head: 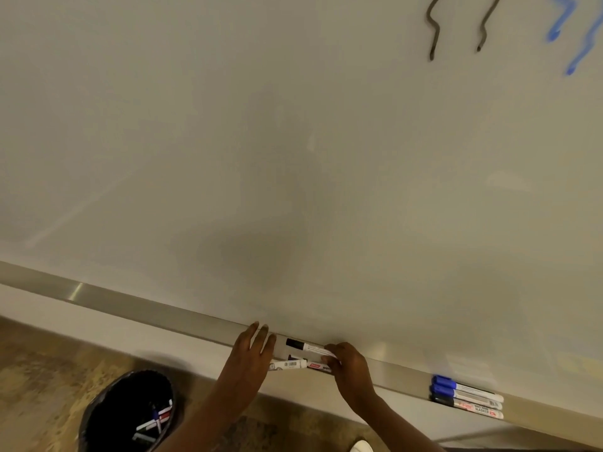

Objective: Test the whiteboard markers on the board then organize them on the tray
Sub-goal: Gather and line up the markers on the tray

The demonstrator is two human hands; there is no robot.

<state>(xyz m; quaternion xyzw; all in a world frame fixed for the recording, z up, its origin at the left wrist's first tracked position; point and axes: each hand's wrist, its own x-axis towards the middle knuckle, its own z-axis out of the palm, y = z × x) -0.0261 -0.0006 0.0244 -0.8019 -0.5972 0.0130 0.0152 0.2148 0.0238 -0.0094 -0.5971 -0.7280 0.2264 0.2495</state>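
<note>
In the head view, most of the frame is filled by the whiteboard [228, 141], pale and glossy. Two wavy black lines [434, 31] and some thicker blue squiggles [561, 24] are seen on it at the upper right.

Along its lower edge a brushed-metal tray [146, 309] is seen, running from the middle left down to the lower right of the frame.

At the lower centre a black-capped marker [306, 346] with a white, printed barrel is lying along the tray. Its rear end is gripped by the right hand [350, 365], whose fingers are curled over it.

Just below it two more markers are laid end to end: a white marker [287, 364] bearing a barcode and a red-labelled marker [321, 367], the latter partly covered by the right hand.

The left hand [253, 352] is held open, its fingers straight and slightly spread, with the fingertips laid on the tray just left of these markers. Whether it touches the white marker cannot be told.

Well apart, at the lower right, a row of three markers [466, 398] is set side by side on the tray: two blue-capped, one dark-capped, all caps pointing left.

At the lower left a dark round bin [124, 396] is placed on the mottled brown floor [39, 370], with several markers lying inside.
</note>
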